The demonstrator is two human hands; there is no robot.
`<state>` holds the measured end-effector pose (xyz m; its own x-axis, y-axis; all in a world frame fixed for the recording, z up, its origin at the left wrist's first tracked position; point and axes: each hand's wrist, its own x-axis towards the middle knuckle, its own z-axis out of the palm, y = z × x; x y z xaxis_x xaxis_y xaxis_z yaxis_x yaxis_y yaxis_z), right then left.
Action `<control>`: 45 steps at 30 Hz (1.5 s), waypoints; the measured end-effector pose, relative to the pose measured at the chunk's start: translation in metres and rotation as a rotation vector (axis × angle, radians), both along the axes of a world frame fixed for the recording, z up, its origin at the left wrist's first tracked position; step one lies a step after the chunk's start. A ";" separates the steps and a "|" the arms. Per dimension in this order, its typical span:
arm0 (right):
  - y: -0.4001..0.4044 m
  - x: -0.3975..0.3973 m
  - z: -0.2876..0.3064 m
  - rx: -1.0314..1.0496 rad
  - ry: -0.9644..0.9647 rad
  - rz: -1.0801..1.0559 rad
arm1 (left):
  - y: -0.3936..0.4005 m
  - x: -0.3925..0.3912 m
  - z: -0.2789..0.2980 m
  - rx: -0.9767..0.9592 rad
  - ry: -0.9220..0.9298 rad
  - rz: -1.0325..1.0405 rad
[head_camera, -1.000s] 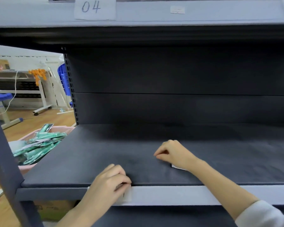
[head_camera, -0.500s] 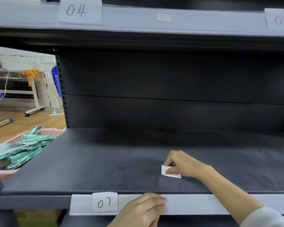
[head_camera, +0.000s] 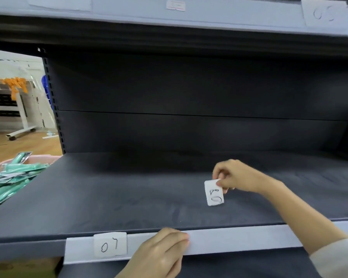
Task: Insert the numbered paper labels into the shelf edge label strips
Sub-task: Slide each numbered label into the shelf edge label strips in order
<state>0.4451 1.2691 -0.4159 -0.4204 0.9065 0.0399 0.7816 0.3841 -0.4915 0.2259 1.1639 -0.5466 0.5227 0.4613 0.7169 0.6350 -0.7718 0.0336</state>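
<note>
My right hand [head_camera: 236,176] pinches a small white paper label [head_camera: 214,193] by its top corner, lifted above the dark shelf board [head_camera: 119,193]; its handwritten number hangs sideways. My left hand [head_camera: 161,253] rests with curled fingers on the white label strip [head_camera: 239,238] along the shelf's front edge. A label reading 07 [head_camera: 110,245] sits in that strip just left of my left hand. The upper shelf's strip [head_camera: 229,15] carries another numbered label [head_camera: 323,14] at the far right and one at the top left, cut off.
A pink basket [head_camera: 0,163] with several green packets [head_camera: 10,177] stands left of the shelf. A perforated upright [head_camera: 54,109] marks the shelf's left side. Beyond it lie a wooden floor and white furniture [head_camera: 18,109].
My right hand has picked the paper label up off the shelf board and turned it so its number shows. My left hand stays on the strip, right of the 07 label it left a second ago.
</note>
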 end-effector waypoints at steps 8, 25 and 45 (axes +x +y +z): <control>-0.046 0.085 -0.008 -0.114 0.397 -0.124 | 0.020 0.069 0.008 -0.047 -0.068 -0.055; -0.067 0.122 -0.044 0.041 0.279 -0.186 | 0.041 0.165 0.064 -0.676 -0.501 0.018; -0.048 0.130 -0.055 -0.085 0.325 -0.159 | 0.028 0.157 0.001 -0.086 0.076 0.167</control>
